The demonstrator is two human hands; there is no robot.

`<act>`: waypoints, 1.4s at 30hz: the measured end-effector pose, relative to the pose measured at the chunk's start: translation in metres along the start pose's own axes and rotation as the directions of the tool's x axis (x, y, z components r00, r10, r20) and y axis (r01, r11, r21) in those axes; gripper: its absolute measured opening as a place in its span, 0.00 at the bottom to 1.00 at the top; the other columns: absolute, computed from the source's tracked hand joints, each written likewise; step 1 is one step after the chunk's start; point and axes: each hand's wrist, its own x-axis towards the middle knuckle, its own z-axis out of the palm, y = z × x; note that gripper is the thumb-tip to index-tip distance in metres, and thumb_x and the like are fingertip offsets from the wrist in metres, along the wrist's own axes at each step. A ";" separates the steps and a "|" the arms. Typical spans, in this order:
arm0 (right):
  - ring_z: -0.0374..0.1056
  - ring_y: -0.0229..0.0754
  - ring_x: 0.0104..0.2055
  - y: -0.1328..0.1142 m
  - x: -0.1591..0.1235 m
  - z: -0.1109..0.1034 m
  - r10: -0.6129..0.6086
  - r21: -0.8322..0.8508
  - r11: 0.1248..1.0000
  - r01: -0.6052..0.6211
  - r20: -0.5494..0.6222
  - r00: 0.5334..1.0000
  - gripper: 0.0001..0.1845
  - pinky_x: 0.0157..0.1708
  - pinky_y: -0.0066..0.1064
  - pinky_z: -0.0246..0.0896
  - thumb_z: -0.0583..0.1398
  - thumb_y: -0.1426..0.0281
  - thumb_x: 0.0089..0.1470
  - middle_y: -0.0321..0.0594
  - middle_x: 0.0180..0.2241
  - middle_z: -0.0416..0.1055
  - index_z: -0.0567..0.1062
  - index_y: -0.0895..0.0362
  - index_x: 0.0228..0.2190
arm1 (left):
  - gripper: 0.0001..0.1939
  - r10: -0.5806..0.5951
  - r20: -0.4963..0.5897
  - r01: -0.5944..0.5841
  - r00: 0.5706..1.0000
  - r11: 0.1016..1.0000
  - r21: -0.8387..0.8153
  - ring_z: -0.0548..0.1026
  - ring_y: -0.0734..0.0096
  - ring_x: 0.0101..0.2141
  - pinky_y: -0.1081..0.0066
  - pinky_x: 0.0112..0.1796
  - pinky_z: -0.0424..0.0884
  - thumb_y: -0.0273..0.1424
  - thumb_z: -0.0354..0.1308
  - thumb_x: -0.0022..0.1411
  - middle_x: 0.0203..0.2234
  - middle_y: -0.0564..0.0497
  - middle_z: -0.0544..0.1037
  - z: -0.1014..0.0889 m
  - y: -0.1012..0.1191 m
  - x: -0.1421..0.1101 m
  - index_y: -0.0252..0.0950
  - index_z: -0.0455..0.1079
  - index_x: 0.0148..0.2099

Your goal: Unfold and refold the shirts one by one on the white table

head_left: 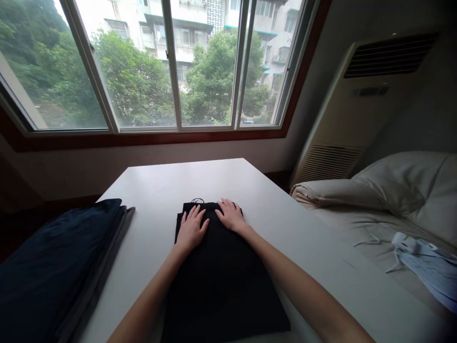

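A folded black garment point(221, 281) lies flat on the white table point(150, 267) in front of me. A thin loop of cord point(197, 200) sticks out past its far edge. Flat on the far left part of the cloth rests my left hand point(193, 227), its fingers spread. My right hand point(230, 215) lies on the far right part, fingers stretched out and pointing away from me. Neither hand grips the fabric. What kind of garment it is I cannot tell for sure.
At the table's left edge sits a stack of folded dark blue and grey clothes point(67, 252). To the right stands a beige leather sofa point(392, 190) with a light blue cloth point(428, 267) and white cables on it. A floor-standing air conditioner point(360, 105) and a window point(143, 85) are beyond.
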 end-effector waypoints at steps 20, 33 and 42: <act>0.69 0.44 0.40 0.078 -0.100 -0.010 0.244 0.604 0.797 -0.030 -0.277 0.929 0.25 0.44 0.37 0.64 0.59 0.58 0.52 0.41 0.38 0.71 0.69 0.56 0.50 | 0.17 -0.396 -0.225 0.165 0.890 0.740 -0.652 0.76 0.54 0.46 0.57 0.50 0.70 0.39 0.52 0.57 0.42 0.44 0.79 -0.010 -0.097 -0.004 0.37 0.74 0.44; 0.65 0.41 0.32 0.042 -0.122 -0.025 0.188 0.521 0.852 -0.049 -0.217 0.958 0.23 0.37 0.33 0.61 0.60 0.60 0.52 0.35 0.30 0.68 0.69 0.56 0.48 | 0.16 -0.525 -0.179 0.151 0.832 0.525 -0.838 0.77 0.57 0.39 0.57 0.46 0.71 0.37 0.55 0.49 0.37 0.44 0.78 -0.019 -0.114 -0.017 0.34 0.72 0.39; 0.63 0.40 0.30 0.029 -0.158 -0.039 0.170 0.571 0.812 -0.123 -0.031 0.985 0.29 0.34 0.33 0.57 0.59 0.64 0.52 0.31 0.28 0.63 0.65 0.53 0.55 | 0.16 -0.480 -0.203 0.156 0.853 0.608 -0.779 0.78 0.58 0.37 0.61 0.41 0.73 0.37 0.53 0.48 0.35 0.45 0.79 -0.017 -0.118 -0.015 0.36 0.73 0.38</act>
